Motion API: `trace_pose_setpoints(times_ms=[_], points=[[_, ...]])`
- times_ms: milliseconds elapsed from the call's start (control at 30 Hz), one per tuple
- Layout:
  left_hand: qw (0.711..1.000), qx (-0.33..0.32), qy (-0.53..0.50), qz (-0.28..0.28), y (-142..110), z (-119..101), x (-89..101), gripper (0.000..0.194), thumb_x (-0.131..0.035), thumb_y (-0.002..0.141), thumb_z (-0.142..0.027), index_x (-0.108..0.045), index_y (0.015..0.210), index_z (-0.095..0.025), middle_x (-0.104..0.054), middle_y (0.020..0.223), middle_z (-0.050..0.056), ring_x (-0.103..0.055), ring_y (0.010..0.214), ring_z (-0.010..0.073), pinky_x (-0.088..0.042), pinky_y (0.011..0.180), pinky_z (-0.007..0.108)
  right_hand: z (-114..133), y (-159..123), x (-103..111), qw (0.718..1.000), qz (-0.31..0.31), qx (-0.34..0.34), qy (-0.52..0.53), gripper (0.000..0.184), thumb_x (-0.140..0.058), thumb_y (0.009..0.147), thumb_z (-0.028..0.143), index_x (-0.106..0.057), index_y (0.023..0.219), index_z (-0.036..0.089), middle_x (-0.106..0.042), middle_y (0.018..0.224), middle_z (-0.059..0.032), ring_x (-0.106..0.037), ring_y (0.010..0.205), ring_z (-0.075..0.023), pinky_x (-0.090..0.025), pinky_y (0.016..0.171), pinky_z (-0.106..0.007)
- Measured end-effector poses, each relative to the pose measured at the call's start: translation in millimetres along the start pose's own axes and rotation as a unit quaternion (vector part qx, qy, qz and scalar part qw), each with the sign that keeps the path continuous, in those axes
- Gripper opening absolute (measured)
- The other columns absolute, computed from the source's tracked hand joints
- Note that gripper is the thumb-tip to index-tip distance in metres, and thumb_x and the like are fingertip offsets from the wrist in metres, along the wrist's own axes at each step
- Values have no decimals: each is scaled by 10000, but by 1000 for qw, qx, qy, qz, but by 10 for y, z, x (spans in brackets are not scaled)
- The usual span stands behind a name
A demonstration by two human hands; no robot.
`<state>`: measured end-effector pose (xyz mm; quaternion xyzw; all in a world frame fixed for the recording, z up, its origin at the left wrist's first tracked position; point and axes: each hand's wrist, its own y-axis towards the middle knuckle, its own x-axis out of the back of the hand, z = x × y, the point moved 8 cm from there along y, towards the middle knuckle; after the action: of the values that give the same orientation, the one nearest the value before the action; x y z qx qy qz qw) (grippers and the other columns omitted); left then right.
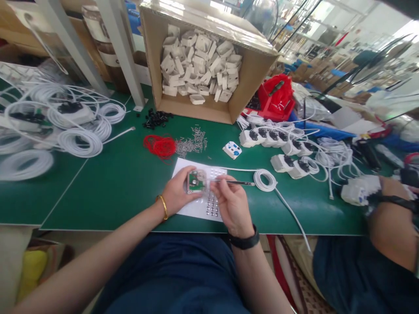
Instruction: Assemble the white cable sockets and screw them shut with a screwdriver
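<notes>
My left hand (178, 189) is closed around a small housing with a green circuit board (195, 182) inside, its open face turned up. In my right hand (232, 200) is a slim dark pair of tweezers (240, 182), its pale tip pointing left at the housing. The right fingers are pressed together close to the housing's right edge, partly hiding it. Beneath both hands lies a white sheet (188, 208) with rows of small silver domes (212, 207). A white cable coil (265, 180) lies right of my right hand; one cable end runs left behind that hand.
Behind are red rings (159, 146), loose screws (193, 141), black parts (155, 119) and a blue-spotted white cover (232, 150). A carton (152, 65) of white housings stands at the back. Cable coils (80, 139) lie left, wired units (281, 163) right. A co-worker's arm (394, 218) is far right.
</notes>
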<state>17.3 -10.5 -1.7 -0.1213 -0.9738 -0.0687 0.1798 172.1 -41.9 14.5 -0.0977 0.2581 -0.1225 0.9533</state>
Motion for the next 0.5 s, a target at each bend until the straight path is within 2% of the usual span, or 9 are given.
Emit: trace_pose_setpoints(times_ms=[100, 167, 367, 500], points=[[1000, 0, -2, 0, -5, -20, 2, 675, -773, 619, -322, -440, 1194, -200, -563, 1196, 87, -575, 1074, 233, -448, 959, 396, 38, -42, -41, 993, -13, 84, -82, 157, -740, 694, 241, -660, 817, 185, -704, 818, -18, -659, 773, -149, -528, 750, -283], [1000, 2, -3, 1, -4, -39, 5, 663, -766, 624, -327, -444, 1190, -199, -570, 1185, 85, -583, 1060, 233, -458, 947, 393, 57, -58, -84, 986, -8, 116, -121, 134, -717, 719, 221, -663, 836, 186, -715, 872, -31, -664, 821, -166, -524, 782, -308], [1000, 14, 6, 11, 6, -31, 0, 645, -752, 630, -336, -445, 1181, -203, -566, 1179, 79, -588, 1045, 227, -473, 936, 388, 88, -73, -149, 979, -2, 131, -156, 91, -678, 752, 220, -656, 838, 200, -715, 889, -33, -670, 828, -188, -527, 792, -348], [999, 25, 20, 15, -13, 25, 5, 647, -729, 640, -405, -438, 1186, -217, -567, 1176, 71, -586, 1050, 233, -461, 960, 412, 116, -102, -191, 983, -17, 133, -128, 90, -688, 719, 215, -648, 797, 194, -709, 837, -26, -668, 810, -190, -532, 790, -345]])
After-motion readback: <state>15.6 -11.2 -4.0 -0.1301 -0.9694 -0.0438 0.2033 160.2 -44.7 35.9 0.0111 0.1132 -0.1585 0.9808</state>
